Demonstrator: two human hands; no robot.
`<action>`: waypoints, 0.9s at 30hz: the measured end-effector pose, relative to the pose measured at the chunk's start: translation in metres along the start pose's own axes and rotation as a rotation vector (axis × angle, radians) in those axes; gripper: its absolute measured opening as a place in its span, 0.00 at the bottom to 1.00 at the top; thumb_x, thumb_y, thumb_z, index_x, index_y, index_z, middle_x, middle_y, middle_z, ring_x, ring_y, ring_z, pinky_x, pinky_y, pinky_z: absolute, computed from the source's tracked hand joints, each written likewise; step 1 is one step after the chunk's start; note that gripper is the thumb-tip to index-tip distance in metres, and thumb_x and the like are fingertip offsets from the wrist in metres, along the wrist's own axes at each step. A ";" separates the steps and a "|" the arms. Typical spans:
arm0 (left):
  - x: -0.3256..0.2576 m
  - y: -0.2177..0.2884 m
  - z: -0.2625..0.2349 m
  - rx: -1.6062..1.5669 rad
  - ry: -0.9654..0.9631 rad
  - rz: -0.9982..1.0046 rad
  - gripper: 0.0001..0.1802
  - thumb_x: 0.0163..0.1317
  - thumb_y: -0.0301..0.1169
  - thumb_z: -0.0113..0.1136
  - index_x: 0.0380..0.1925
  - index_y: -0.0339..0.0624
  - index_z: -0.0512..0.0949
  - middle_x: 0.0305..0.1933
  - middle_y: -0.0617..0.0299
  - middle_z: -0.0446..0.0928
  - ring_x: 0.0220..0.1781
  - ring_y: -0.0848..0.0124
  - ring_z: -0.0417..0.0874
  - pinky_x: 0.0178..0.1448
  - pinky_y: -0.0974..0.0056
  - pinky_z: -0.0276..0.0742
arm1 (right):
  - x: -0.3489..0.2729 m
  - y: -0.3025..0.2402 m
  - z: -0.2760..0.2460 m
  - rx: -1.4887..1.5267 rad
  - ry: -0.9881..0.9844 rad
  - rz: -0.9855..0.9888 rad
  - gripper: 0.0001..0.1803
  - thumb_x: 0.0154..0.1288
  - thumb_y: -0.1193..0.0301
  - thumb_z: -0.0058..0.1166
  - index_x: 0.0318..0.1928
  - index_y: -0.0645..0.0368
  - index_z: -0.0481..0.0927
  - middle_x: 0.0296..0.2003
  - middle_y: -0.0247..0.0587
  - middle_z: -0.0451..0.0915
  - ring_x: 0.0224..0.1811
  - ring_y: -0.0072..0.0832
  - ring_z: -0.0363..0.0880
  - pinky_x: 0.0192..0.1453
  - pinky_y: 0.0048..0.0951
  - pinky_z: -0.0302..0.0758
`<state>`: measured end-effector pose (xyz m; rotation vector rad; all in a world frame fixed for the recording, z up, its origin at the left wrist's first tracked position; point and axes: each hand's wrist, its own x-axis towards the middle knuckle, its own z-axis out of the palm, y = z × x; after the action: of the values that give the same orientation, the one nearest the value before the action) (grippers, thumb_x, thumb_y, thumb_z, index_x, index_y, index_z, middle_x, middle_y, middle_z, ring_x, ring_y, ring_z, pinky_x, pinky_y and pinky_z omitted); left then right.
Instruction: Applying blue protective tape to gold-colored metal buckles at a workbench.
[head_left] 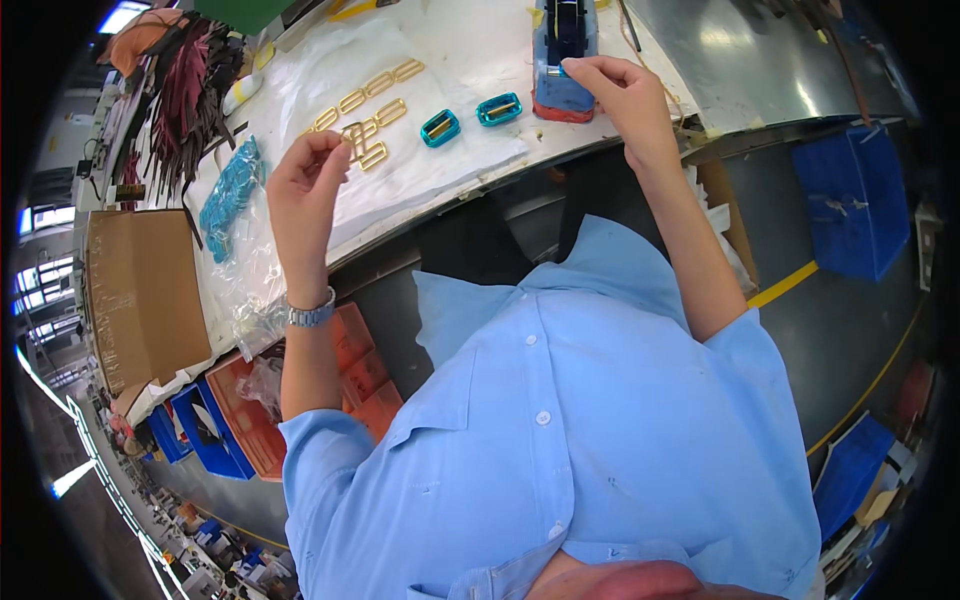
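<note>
My left hand (305,190) pinches a gold metal buckle (353,134) between thumb and fingertips, just above the white work surface. At a blue tape dispenser (566,88) with a dark roll and a red base, my right hand (632,108) has its thumb and forefinger closed on the bluish tape end (556,71). Several gold buckles (380,84) lie in rows beyond my left hand. Between my hands rest two buckles with teal wrapping, a left one (440,128) and a right one (498,109).
A plastic bag of teal pieces (230,195) lies left of my left hand. Dark red and brown strips (185,90) hang at the far left, above a cardboard sheet (145,295). Orange bins (355,350) stand below the table edge; a blue crate (853,205) is at the right.
</note>
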<state>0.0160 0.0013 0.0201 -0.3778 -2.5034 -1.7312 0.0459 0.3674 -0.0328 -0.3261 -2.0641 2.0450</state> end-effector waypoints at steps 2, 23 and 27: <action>-0.004 0.005 0.027 -0.143 -0.039 -0.001 0.06 0.74 0.25 0.68 0.45 0.32 0.85 0.40 0.67 0.84 0.40 0.81 0.81 0.46 0.73 0.78 | 0.000 -0.001 0.006 0.017 0.012 -0.056 0.23 0.66 0.56 0.78 0.49 0.63 0.92 0.37 0.32 0.87 0.38 0.17 0.78 0.48 0.24 0.74; -0.042 0.047 0.139 -0.387 -0.203 0.035 0.07 0.70 0.23 0.72 0.44 0.31 0.87 0.40 0.65 0.88 0.36 0.79 0.83 0.42 0.72 0.79 | -0.109 0.009 0.020 0.345 -0.138 0.075 0.10 0.81 0.72 0.59 0.50 0.68 0.85 0.45 0.48 0.93 0.45 0.26 0.92 0.50 0.27 0.86; -0.044 0.041 0.153 -0.235 -0.135 0.235 0.06 0.66 0.21 0.74 0.41 0.32 0.87 0.40 0.64 0.89 0.37 0.78 0.85 0.44 0.72 0.81 | -0.110 0.009 0.020 0.383 -0.143 0.078 0.12 0.81 0.74 0.58 0.54 0.71 0.84 0.45 0.47 0.93 0.46 0.26 0.92 0.52 0.26 0.87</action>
<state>0.0810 0.1498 -0.0062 -0.7953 -2.2297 -1.9622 0.1450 0.3150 -0.0418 -0.1992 -1.6989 2.5137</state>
